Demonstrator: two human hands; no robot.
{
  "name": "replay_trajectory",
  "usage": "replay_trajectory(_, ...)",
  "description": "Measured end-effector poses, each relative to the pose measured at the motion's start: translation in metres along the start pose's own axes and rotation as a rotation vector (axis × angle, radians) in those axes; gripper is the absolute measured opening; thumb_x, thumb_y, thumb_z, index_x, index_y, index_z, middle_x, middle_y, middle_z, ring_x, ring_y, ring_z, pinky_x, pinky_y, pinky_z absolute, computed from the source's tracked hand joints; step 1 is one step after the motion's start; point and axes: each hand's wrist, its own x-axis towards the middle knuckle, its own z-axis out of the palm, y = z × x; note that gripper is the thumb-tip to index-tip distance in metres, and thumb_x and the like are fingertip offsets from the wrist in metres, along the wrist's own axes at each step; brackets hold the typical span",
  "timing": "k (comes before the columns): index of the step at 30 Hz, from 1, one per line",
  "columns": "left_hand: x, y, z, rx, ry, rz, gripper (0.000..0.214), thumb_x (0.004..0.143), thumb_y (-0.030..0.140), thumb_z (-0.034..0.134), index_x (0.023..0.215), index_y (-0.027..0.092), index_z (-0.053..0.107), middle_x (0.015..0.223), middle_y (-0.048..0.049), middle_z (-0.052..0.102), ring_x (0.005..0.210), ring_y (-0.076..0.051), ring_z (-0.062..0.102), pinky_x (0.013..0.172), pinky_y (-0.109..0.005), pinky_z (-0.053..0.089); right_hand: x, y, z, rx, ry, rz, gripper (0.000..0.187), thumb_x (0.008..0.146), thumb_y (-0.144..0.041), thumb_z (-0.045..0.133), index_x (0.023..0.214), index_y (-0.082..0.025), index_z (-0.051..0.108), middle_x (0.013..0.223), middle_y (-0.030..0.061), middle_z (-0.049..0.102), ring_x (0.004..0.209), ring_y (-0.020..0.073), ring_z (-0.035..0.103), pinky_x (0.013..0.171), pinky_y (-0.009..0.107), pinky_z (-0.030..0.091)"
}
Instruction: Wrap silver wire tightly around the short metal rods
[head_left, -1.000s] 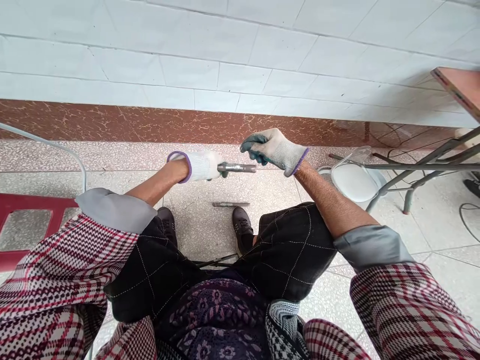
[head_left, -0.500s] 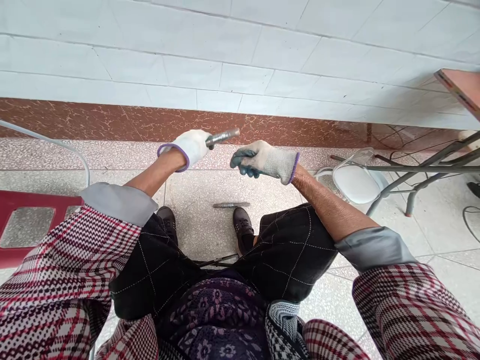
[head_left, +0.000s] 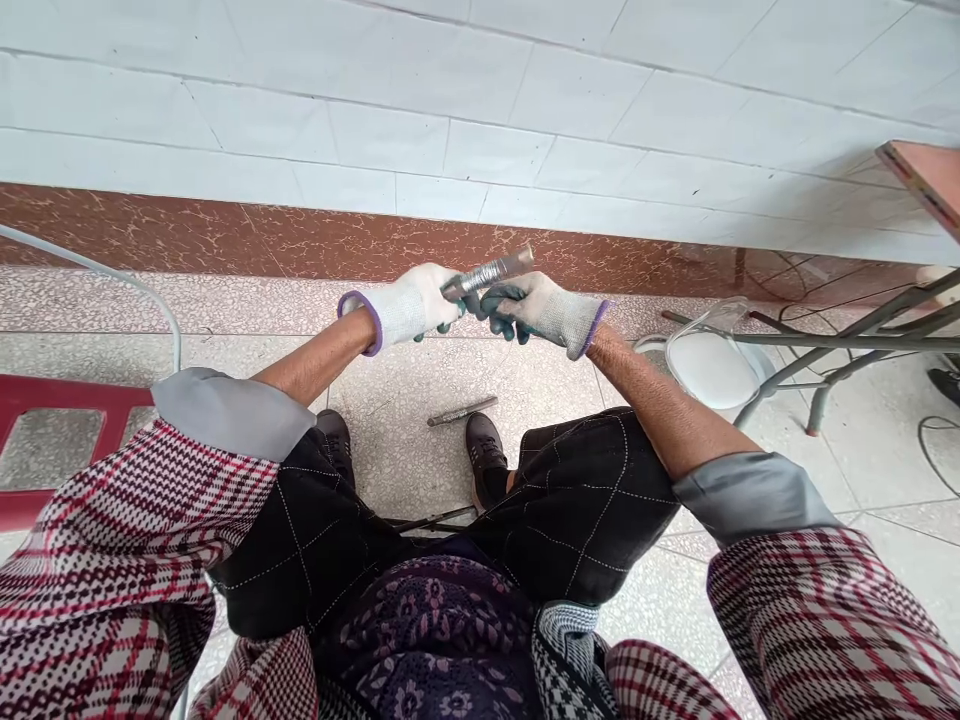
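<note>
My left hand (head_left: 416,303), in a white glove with a purple cuff, is closed around a short grey metal rod (head_left: 495,269) that slants up to the right. My right hand (head_left: 536,305), in a similar glove with dark green fingertips, is closed on the same rod just below its middle. Both hands meet in front of my knees, above the floor. A second metal rod (head_left: 461,411) lies on the floor tiles between my two black shoes.
A white tiled wall with a brown marbled skirting faces me. A red plastic stool (head_left: 45,440) and a white hose (head_left: 112,285) are at the left. At the right stand a clear container with white contents (head_left: 709,365), a metal table frame (head_left: 847,345) and cables.
My left hand lifted the rod and tilted it upward, then came back toward centre. My right hand, apart from the rod half a second ago, now grips it next to the left hand.
</note>
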Motion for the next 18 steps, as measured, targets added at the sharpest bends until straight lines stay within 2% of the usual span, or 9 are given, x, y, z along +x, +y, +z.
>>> replay_trajectory(2, 0.005, -0.007, -0.006, -0.09, 0.053, 0.019, 0.047, 0.098, 0.028, 0.054, 0.143, 0.028, 0.069, 0.099, -0.0077, 0.073, 0.075, -0.019, 0.066, 0.062, -0.033, 0.048, -0.002, -0.003, 0.007, -0.019, -0.057, -0.006, 0.011, 0.087, -0.026, 0.072, 0.088, -0.016, 0.077, 0.072, 0.0061, 0.072, 0.055, 0.0136, 0.06, 0.041, 0.025, 0.045)
replay_trajectory(4, 0.01, -0.018, -0.01, -0.076, 0.096, 0.009, 0.043, 0.095, 0.025, 0.056, 0.134, 0.023, 0.073, 0.097, -0.0085, 0.074, 0.074, -0.019, 0.064, 0.065, -0.032, 0.047, -0.006, -0.006, 0.012, -0.027, -0.134, -0.026, 0.012, 0.085, -0.024, 0.073, 0.091, -0.016, 0.079, 0.074, 0.0063, 0.074, 0.058, 0.0144, 0.062, 0.043, 0.025, 0.046)
replay_trajectory(7, 0.017, -0.031, -0.009, 0.226, 0.089, -0.038, 0.034, 0.093, 0.022, 0.058, 0.121, 0.021, 0.078, 0.092, -0.0107, 0.073, 0.073, -0.021, 0.062, 0.067, -0.034, 0.044, -0.014, -0.013, 0.012, -0.009, -0.224, -0.053, 0.014, 0.084, -0.024, 0.074, 0.093, -0.016, 0.081, 0.077, 0.0065, 0.076, 0.061, 0.0151, 0.065, 0.046, 0.025, 0.049)
replay_trajectory(10, 0.015, -0.031, 0.0, 0.441, -0.022, -0.011, 0.029, 0.091, 0.021, 0.059, 0.112, 0.021, 0.08, 0.086, -0.012, 0.07, 0.076, -0.025, 0.063, 0.069, -0.035, 0.043, -0.019, -0.017, 0.005, 0.023, -0.124, -0.064, 0.015, 0.085, -0.023, 0.072, 0.094, -0.016, 0.082, 0.075, 0.0056, 0.074, 0.057, 0.0132, 0.061, 0.045, 0.025, 0.048)
replay_trajectory(12, 0.009, -0.026, 0.006, 0.352, -0.094, -0.008, 0.022, 0.089, 0.024, 0.064, 0.103, 0.023, 0.081, 0.078, -0.0108, 0.067, 0.077, -0.026, 0.063, 0.071, -0.037, 0.044, -0.017, -0.017, -0.001, 0.034, -0.024, -0.042, 0.014, 0.085, -0.019, 0.069, 0.091, -0.015, 0.081, 0.07, 0.0041, 0.07, 0.053, 0.0114, 0.057, 0.043, 0.024, 0.045)
replay_trajectory(14, 0.002, -0.018, 0.009, 0.139, -0.119, -0.043, 0.015, 0.085, 0.032, 0.071, 0.094, 0.025, 0.081, 0.072, -0.0096, 0.063, 0.078, -0.028, 0.062, 0.071, -0.039, 0.044, -0.013, -0.014, -0.006, 0.026, 0.033, -0.006, 0.015, 0.084, -0.014, 0.065, 0.088, -0.014, 0.079, 0.065, 0.0029, 0.067, 0.049, 0.0104, 0.053, 0.042, 0.024, 0.043)
replay_trajectory(16, -0.003, -0.012, 0.01, -0.052, -0.12, -0.063, 0.016, 0.08, 0.037, 0.077, 0.091, 0.027, 0.081, 0.07, -0.0089, 0.061, 0.077, -0.03, 0.062, 0.068, -0.04, 0.044, -0.008, -0.01, -0.009, 0.0, 0.059, 0.011, 0.015, 0.083, -0.011, 0.063, 0.085, -0.015, 0.078, 0.064, 0.0025, 0.066, 0.049, 0.0102, 0.052, 0.042, 0.024, 0.042)
replay_trajectory(18, -0.006, -0.008, 0.009, -0.17, -0.123, -0.048, 0.02, 0.078, 0.038, 0.078, 0.096, 0.029, 0.082, 0.072, -0.0082, 0.061, 0.076, -0.029, 0.061, 0.065, -0.04, 0.044, -0.004, -0.006, -0.008, -0.015, 0.05, -0.003, 0.013, 0.083, -0.011, 0.065, 0.084, -0.016, 0.077, 0.067, 0.0028, 0.067, 0.051, 0.0109, 0.055, 0.043, 0.024, 0.044)
